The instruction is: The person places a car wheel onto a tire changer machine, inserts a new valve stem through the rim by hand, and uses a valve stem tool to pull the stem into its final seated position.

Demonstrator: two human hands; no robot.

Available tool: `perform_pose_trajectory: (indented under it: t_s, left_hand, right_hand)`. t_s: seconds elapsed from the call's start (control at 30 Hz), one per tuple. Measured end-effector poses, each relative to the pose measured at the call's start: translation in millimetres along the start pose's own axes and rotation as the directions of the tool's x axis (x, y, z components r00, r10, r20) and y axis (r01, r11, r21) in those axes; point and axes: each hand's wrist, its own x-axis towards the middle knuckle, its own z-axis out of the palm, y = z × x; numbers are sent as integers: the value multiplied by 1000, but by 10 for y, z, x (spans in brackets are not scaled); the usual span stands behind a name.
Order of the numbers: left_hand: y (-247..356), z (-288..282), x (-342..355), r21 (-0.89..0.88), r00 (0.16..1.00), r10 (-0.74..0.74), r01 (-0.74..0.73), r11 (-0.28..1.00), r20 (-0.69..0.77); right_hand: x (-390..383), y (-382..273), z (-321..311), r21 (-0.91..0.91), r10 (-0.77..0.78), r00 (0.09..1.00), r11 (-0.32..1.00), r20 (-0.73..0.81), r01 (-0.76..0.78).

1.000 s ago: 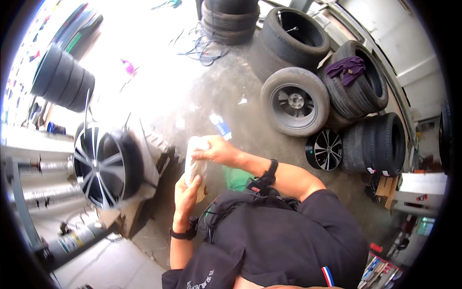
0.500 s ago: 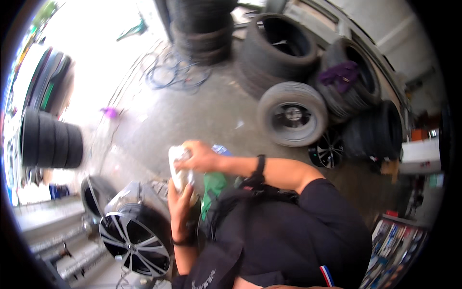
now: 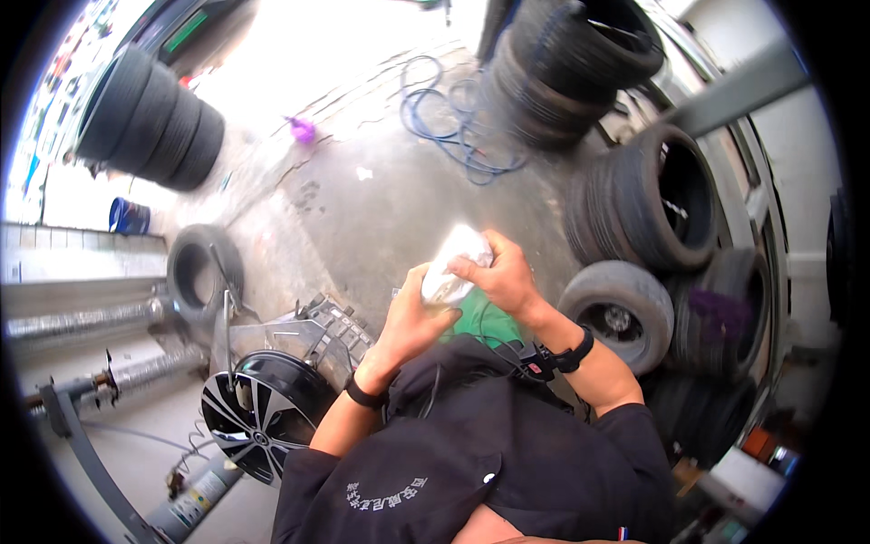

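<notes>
A white, shiny packet (image 3: 460, 256), rounded and wrapper-like, is between my two hands in front of my body. My left hand (image 3: 412, 317) grips its lower left side, with the thumb along the bottom. On its right side, my right hand (image 3: 506, 275) is closed with the thumb pressed onto the top. Glare hides the packet's details, so its contents cannot be made out. Below the hands a green piece of material (image 3: 488, 317) shows at the front of my dark clothes.
A black-and-silver alloy wheel (image 3: 261, 422) is at a metal machine (image 3: 335, 331) to my left, beside a loose tyre (image 3: 201, 272). Tyre stacks (image 3: 154, 122) stand far left and right. A mounted wheel (image 3: 621, 317) lies at right; a blue hose (image 3: 444, 127) coils on the floor.
My view has turned to the right. Both hands have moved with the packet, and my right hand has shifted from reaching over its top to gripping its right side.
</notes>
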Motion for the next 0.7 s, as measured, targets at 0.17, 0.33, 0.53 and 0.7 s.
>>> perform_pose_trajectory:
  t_s: [0.17, 0.33, 0.53, 0.7]
  left_hand:
    - [-36, -303, 703, 34, 978, -15, 23, 999, -206]
    - [90, -617, 1188, -12, 887, 0, -7, 1000, -462]
    - [150, -1025, 1509, -142, 755, -130, 49, 989, -642]
    - [-70, -1434, 1625, -471, 717, -389, 95, 877, -579]
  right_hand:
    - [1088, -37, 27, 8, -9, 982, 1000, 188, 8]
    - [2033, -252, 281, 41, 59, 932, 996, 357, -78]
    - [2974, -652, 700, -54, 79, 715, 997, 695, -57]
    - [3589, -802, 1308, -82, 164, 522, 981, 837, -178]
